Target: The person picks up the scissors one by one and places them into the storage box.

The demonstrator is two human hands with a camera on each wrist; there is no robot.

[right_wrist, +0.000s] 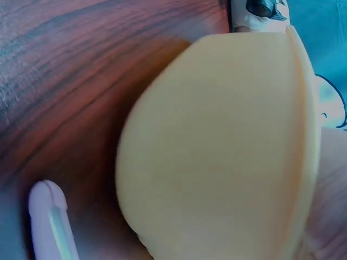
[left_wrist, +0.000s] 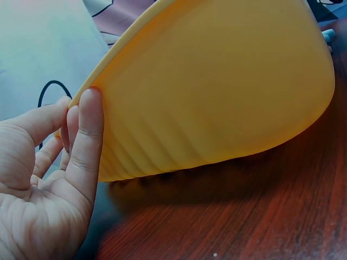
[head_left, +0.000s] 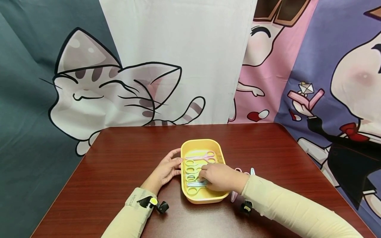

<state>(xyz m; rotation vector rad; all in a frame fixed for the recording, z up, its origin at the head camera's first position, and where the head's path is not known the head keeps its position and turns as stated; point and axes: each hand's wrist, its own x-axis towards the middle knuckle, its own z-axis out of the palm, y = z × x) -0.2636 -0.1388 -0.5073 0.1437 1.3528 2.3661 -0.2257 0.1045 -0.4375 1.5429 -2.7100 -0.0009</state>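
A yellow plastic tray (head_left: 186, 196) stands on the table with several small scissors in it. Beside its left wall is my left hand (head_left: 166, 168), fingers fairly straight and touching the rim; the left wrist view shows a fingertip (left_wrist: 90, 100) against the outer wall. My right hand (head_left: 220, 177) reaches over the right rim, its bent fingers on scissors in the row. Which pair it pinches is partly hidden under the hand. Green scissors (head_left: 192, 190) and light blue scissors (head_left: 194, 184) lie near its fingertips. Pink scissors (head_left: 200, 157) lie at the tray's far end.
Right of the tray, partly behind the right wrist, lie more scissors with pink parts (head_left: 233, 197) and a light blue tip (head_left: 252, 171). The dark red wooden table (head_left: 119, 145) extends around the tray. A printed cloth (head_left: 184, 39) hangs behind the table's far edge.
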